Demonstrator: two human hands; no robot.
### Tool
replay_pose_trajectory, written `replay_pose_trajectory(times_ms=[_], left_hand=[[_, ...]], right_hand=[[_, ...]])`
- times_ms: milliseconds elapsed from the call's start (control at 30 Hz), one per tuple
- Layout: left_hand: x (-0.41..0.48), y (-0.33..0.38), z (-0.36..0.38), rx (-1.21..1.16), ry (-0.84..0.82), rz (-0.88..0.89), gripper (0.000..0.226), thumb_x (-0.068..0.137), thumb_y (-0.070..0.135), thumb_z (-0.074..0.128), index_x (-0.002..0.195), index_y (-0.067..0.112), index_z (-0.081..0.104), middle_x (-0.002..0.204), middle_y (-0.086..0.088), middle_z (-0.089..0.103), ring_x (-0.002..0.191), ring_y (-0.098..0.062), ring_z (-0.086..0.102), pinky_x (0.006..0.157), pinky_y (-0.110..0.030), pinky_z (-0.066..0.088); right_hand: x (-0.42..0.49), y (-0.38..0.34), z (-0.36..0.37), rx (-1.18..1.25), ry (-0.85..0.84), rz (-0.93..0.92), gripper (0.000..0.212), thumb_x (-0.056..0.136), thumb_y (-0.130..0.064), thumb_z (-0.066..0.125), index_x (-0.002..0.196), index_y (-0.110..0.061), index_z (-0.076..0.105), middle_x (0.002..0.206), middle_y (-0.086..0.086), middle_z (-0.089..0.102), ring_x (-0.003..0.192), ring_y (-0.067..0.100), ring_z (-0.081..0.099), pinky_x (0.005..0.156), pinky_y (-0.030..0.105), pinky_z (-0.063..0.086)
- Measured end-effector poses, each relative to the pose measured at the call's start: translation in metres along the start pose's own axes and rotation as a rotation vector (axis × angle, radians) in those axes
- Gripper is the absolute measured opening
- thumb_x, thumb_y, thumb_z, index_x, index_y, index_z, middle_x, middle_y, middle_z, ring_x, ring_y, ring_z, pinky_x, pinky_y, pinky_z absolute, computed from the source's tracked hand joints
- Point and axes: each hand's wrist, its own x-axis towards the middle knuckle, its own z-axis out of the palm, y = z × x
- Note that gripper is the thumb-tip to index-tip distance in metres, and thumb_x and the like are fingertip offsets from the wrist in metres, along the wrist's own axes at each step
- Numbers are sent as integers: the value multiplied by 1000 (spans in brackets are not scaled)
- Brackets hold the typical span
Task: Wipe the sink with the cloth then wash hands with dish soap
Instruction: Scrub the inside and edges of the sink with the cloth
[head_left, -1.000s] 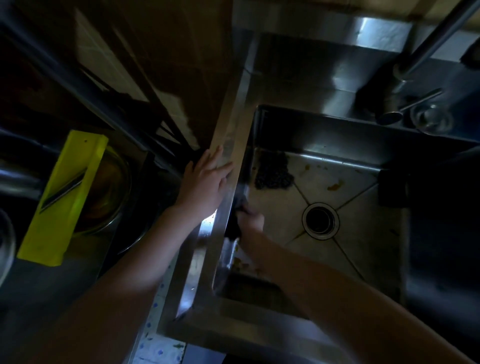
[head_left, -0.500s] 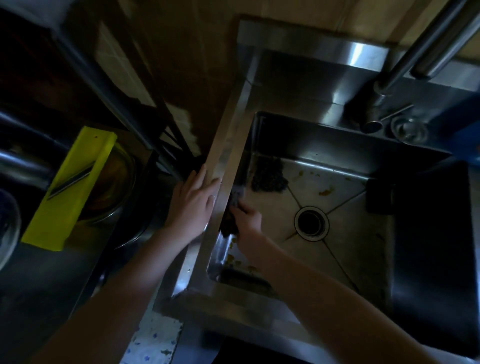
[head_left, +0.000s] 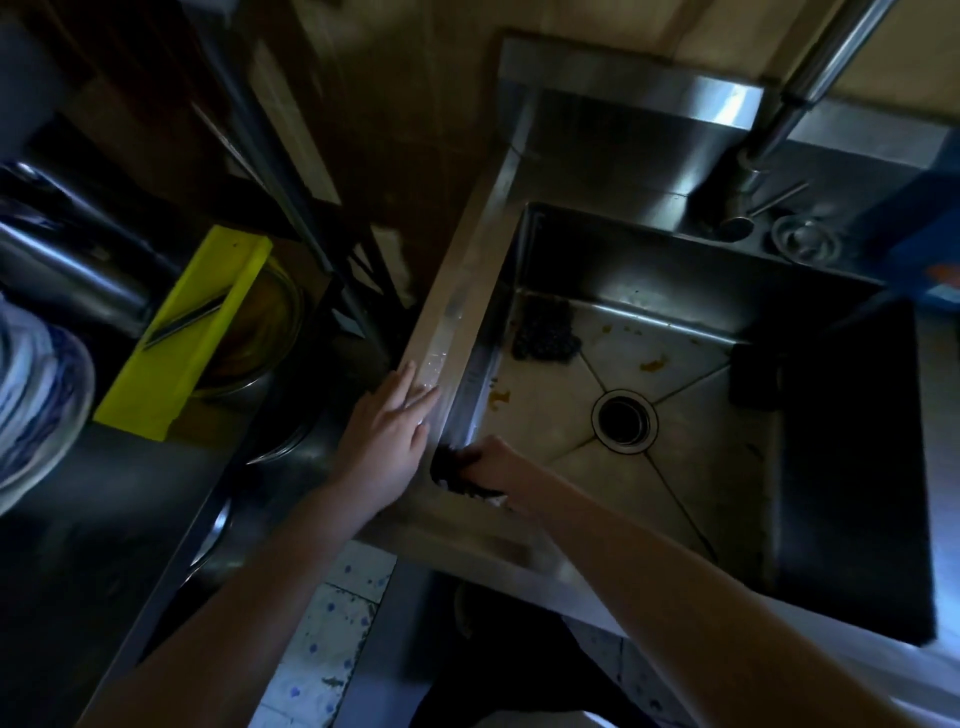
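Observation:
A steel sink (head_left: 457, 322) fills the right half of the view, with a round drain (head_left: 623, 422) in its stained floor. My right hand (head_left: 498, 465) is down inside the basin at the near left corner, closed on a dark cloth (head_left: 454, 470) pressed against the left wall. My left hand (head_left: 387, 436) lies flat, fingers apart, on the sink's left rim just beside it. Orange food smears (head_left: 652, 364) dot the basin floor. No dish soap bottle is clearly visible in the dim light.
A dark scrubber (head_left: 545, 332) lies in the basin's far left corner and a black sponge-like block (head_left: 753, 376) sits at the right wall. The tap (head_left: 779, 119) rises at the back right. A yellow slicer (head_left: 187, 332) rests over a bowl on the left counter.
My right hand has slid the cloth along the left wall toward the near corner. My left hand stays on the rim, and the camera has shifted slightly.

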Motion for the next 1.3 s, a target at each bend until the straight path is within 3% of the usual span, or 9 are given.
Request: replay_pose_trajectory(times_ms=[100,267,433,500,600,833,1000,1100,1300], left_hand=[[-21,3,6,-6,17,36,41,91,14,53,131,18,53,152,-8,31,132,-30,39,102,-46,41],[-43,5,21,-33,-43,-21,41,95,24,45,135,29,47,155,1,23,138,-25,28,107,-41,35],[-56,21,36,49,-83,-52,40,96,36,38,136,40,41,156,10,18,143,-20,17,111,-45,27],[-60,28,43,12,-115,-86,40,97,35,39,137,39,40,157,8,16,142,-25,17,113,-47,24],[-61,41,49,2,-153,-168,42,97,33,39,139,38,37,157,7,14,142,-31,15,112,-53,24],[-63,70,53,-31,-58,-285,42,97,25,42,139,28,42,156,-3,19,140,-32,21,113,-47,19],[-72,78,53,-35,-49,-331,43,98,29,40,141,26,38,156,-3,14,142,-29,15,114,-45,17],[-76,79,52,-30,-7,-350,43,98,29,40,141,21,38,155,-9,18,143,-27,14,114,-40,17],[-81,78,49,12,38,-309,50,95,24,45,144,18,33,146,-13,31,137,-27,28,109,-38,27]], right_hand=[[-10,1,-6,-140,-32,-94,28,98,-13,48,74,-26,55,71,-9,50,53,-8,51,58,3,36],[-27,12,-26,-163,-158,8,30,97,-22,47,74,-25,65,57,-3,51,44,9,41,46,20,35],[-48,43,-46,-171,-169,72,31,97,-19,43,78,-22,68,53,-5,47,38,6,35,40,18,30],[-58,60,-58,-167,-173,114,24,97,-22,44,89,-17,66,54,-3,45,40,7,34,41,18,29],[-74,88,-78,-182,-175,161,22,97,-21,44,85,-14,61,55,-2,43,42,8,33,44,20,29],[-104,142,-115,-295,-198,233,23,96,-21,45,79,-15,59,52,-4,42,38,7,33,41,18,28],[-84,122,-100,-458,-255,131,32,90,-21,53,58,-21,57,47,-5,48,43,10,44,47,21,35],[-64,94,-84,-487,-264,56,42,91,-21,52,51,-28,59,36,-9,49,30,2,42,40,14,33],[-37,48,-55,-318,-290,-101,17,95,-25,55,86,-26,70,48,-14,60,42,-3,52,44,12,39]])
